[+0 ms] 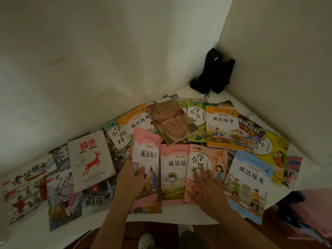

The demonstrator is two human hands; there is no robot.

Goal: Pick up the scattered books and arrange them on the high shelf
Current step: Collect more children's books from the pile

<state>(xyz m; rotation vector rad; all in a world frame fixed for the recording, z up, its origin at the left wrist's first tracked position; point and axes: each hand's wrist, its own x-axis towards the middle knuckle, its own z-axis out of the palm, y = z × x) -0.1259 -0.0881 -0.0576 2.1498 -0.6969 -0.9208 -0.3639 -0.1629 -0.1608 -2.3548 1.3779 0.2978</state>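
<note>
Two hands are down among the books: the left hand grips the left edge of a tall pink-covered book, thumb curled over the cover and fingers hidden beneath, so that the book looks slightly lifted off the pile; the right hand lies flat with fingers spread and straight on a salmon-pink book with flowers, pressing rather than grasping. Between those two sits another pink book, its edges touching or tucked under both neighbours. Further out, a blue-bordered book overhangs the front edge of the white tabletop at the right, a grey book with a red deer lies to the left, and an orange-bordered book and a brown book with a face on its cover lie behind, all overlapping loosely. Black speakers stand in the far corner against the wall. No high shelf is visible, so every book appears yet to be moved. My guess at the risk: pulling the gripped book up by one edge could drag the overlapping covers with it, and any sideways sweep of the right hand may nudge the overhanging blue book off onto the floor. Thin glossy covers will probably slide easily on one another.
</note>
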